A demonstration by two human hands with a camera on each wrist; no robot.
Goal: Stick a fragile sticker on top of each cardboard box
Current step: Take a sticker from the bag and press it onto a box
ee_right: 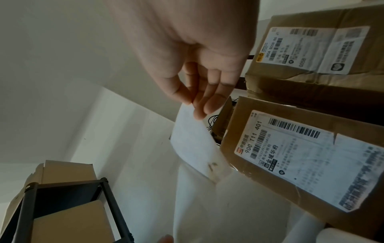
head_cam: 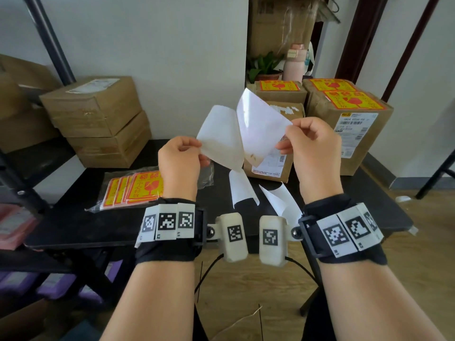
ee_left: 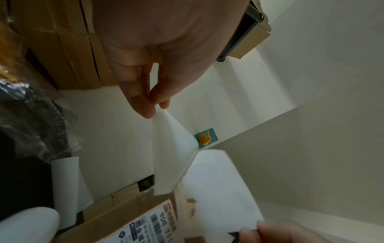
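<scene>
I hold two white sheets, a fragile sticker and its backing, peeled apart in a V above the black table (head_cam: 86, 225); which sheet is the sticker I cannot tell. My left hand (head_cam: 199, 148) pinches the corner of the matte left sheet (head_cam: 221, 141). The glossy right sheet (head_cam: 258, 124) is pinched at its corner by my right hand (head_cam: 285, 136). Just behind them stands a cardboard box (head_cam: 288, 110) whose top carries no red sticker. Three boxes at the back right (head_cam: 279, 94) (head_cam: 307, 88) (head_cam: 359, 131) carry red-and-yellow stickers. A pile of stickers (head_cam: 138, 188) lies in a plastic bag on the left.
Two stacked boxes (head_cam: 93, 104) (head_cam: 110, 143) without red stickers sit at the back left. Two curled backing sheets (head_cam: 242, 188) (head_cam: 280, 198) lie on the table before me. A plant (head_cam: 263, 65) and a pink bottle (head_cam: 294, 67) stand behind the right boxes. A black shelf post (head_cam: 49, 38) rises at left.
</scene>
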